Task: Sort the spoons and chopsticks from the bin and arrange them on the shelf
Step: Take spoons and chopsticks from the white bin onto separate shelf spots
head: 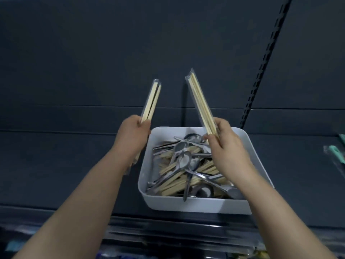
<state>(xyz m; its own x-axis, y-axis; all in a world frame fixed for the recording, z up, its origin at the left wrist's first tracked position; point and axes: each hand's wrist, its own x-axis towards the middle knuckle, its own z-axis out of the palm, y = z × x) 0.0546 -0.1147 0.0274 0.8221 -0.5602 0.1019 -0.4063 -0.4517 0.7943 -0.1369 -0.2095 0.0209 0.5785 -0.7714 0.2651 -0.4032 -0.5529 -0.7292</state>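
The left packet of chopsticks (151, 102) is a pair of pale wooden sticks in a clear plastic sleeve. It is in the air to the left of the bin and leans a little to the right at its top. The left hand (130, 135) grips it with curled fingers at about its middle, and the lower end of the packet shows under the hand, beside the wrist.

The right packet of chopsticks (200, 103) is longer in the view and shows about 3 sticks in the same clear sleeve. It is above the back part of the bin, and its top leans to the left. The right hand (225, 148) pinches its lower end between thumb and fingers. The 2 packets do not touch; their tops are nearer to each other than the hands are.

The white bin (186, 204) stands on the dark shelf (74, 165), under the right hand. Inside it lie metal spoons (183, 157) mixed with more wooden chopsticks (173, 182), crossing each other in a loose heap.

Behind the shelf is a dark back panel (130, 53), and a slotted upright rail (261, 71) runs along it on the right. At the far right edge of the shelf lie teal-handled items (336, 154) in clear wrapping; what they are I cannot tell. Below the front edge of the shelf, everything is too blurred to name.
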